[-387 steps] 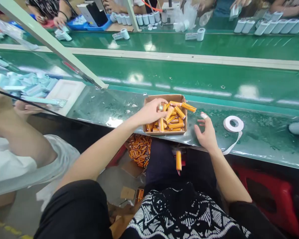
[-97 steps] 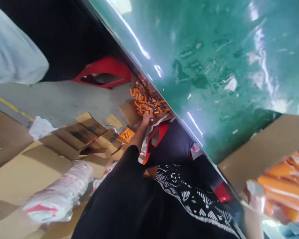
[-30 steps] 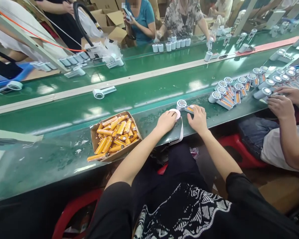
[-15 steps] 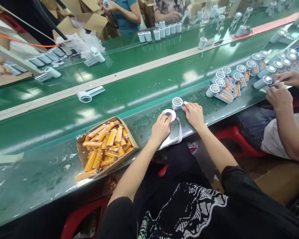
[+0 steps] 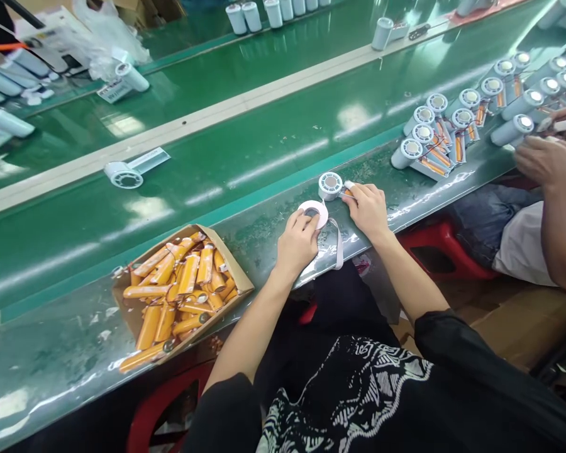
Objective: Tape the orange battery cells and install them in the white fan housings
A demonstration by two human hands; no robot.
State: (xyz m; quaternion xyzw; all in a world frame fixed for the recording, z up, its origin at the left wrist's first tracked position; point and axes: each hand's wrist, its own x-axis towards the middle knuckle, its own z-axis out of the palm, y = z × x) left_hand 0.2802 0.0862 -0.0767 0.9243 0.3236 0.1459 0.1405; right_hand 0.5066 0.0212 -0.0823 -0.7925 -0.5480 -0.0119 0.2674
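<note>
My left hand rests on the green bench with its fingers closed on a white tape roll, whose loose strip trails over the bench edge. My right hand is closed on the handle of a small white fan unit lying just beyond the roll. A cardboard box of orange cylindrical batteries sits on the bench to my left.
A green conveyor belt runs behind the bench, carrying a white fan unit. Several fan units with orange batteries are grouped at the right, by a co-worker's hands. Red stools stand under the bench.
The view has tilted down and drifted right. Both hands stay on the tape roll and fan unit, the left hand's fingers curling more onto the roll. The co-worker's hands have shifted right.
</note>
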